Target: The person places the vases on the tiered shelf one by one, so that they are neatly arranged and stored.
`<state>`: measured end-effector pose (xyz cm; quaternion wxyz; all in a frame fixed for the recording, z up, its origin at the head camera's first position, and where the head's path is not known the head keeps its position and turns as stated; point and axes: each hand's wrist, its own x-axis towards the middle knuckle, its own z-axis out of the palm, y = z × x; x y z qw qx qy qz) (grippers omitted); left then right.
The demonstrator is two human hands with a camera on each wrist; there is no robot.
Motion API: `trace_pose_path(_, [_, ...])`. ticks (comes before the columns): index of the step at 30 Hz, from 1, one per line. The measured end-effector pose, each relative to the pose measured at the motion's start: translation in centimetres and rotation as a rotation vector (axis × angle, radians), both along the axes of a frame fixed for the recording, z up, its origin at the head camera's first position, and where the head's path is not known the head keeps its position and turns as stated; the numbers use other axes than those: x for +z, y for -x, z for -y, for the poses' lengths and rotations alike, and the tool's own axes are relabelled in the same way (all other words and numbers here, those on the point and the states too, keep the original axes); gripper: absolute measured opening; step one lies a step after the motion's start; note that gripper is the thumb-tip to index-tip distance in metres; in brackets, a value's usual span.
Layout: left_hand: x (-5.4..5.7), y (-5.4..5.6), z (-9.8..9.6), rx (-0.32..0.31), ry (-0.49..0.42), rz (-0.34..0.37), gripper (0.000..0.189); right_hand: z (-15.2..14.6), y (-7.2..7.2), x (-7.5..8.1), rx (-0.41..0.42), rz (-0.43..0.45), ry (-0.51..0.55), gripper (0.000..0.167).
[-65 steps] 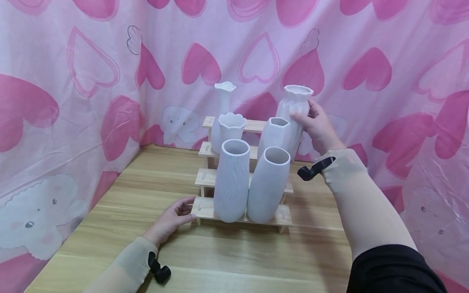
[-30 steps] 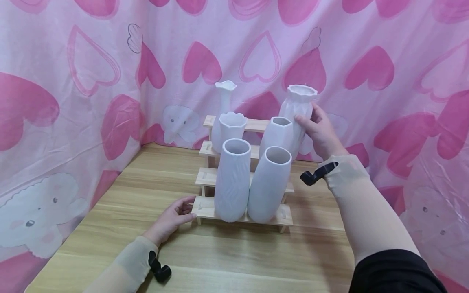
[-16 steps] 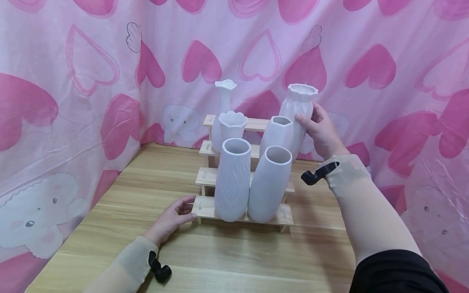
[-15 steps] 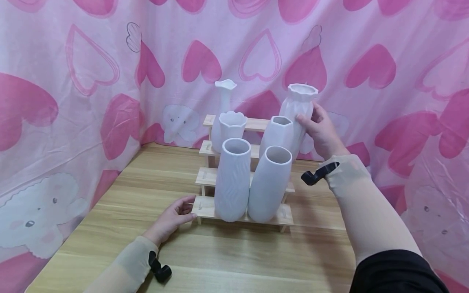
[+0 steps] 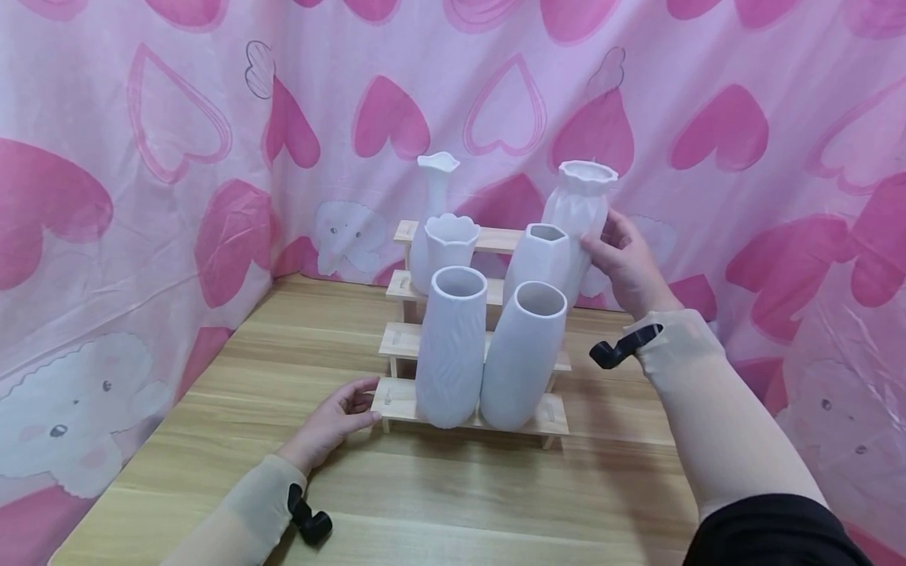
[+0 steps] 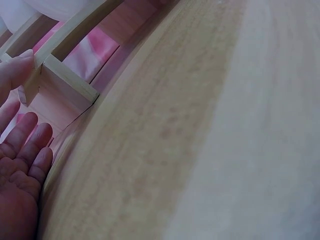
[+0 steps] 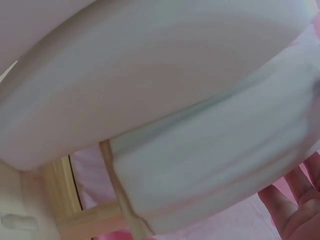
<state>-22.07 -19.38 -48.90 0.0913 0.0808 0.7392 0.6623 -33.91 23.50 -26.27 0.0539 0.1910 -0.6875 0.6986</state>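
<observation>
My right hand (image 5: 632, 263) holds the pleated white vase (image 5: 575, 214) at the back right of the stepped wooden stand (image 5: 396, 401). Its thumb lies on the vase's right front, and the fingers pass behind it; in the right wrist view fingers (image 7: 282, 205) meet the ribbed side. The vase's foot is hidden in the head view by the hexagonal-mouthed vase (image 5: 535, 267). At the stand's lowest left end my left hand (image 5: 331, 417) grips the shelf corner. In the left wrist view its thumb (image 6: 20, 67) presses on the shelf edge, the other fingers loosely bent below.
Two round-mouthed vases, a leaf-patterned one (image 5: 451, 354) and a smooth leaning one (image 5: 521, 362), stand on the lowest step. Behind are a scalloped vase (image 5: 450, 244) and a slender-necked one (image 5: 436, 189). The wood-grain table (image 5: 233, 393) meets a pink heart-print curtain (image 5: 396, 47).
My right hand has slid a little down and right along the pleated vase. Earlier the vase itself shifted slightly right. The left hand stays on the shelf corner.
</observation>
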Motion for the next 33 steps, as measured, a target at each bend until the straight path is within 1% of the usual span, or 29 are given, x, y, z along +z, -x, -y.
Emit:
trace_pose_path(7, [-0.01, 0.09, -0.14, 0.001, -0.008, 0.002, 0.066, -0.24, -0.33, -0.21, -0.016, 0.042, -0.012, 0.059])
trace_pose_path(11, [-0.05, 0.01, -0.19, 0.003, -0.005, 0.017, 0.067, -0.29, -0.47, -0.41, -0.028, 0.057, -0.021, 0.060])
trace_pose_path(19, [-0.23, 0.09, -0.08, 0.012, 0.006, 0.034, 0.067, -0.20, -0.44, -0.79, -0.025, 0.053, -0.004, 0.058])
trace_pose_path(26, [-0.39, 0.07, -0.08, 0.003, -0.012, 0.026, 0.067, 0.05, -0.55, -0.65, -0.022, 0.054, 0.011, 0.057])
trace_pose_path(33, [-0.42, 0.03, 0.02, 0.011, -0.003, 0.013, 0.066, -0.12, -0.57, -0.89, -0.027, 0.060, 0.011, 0.060])
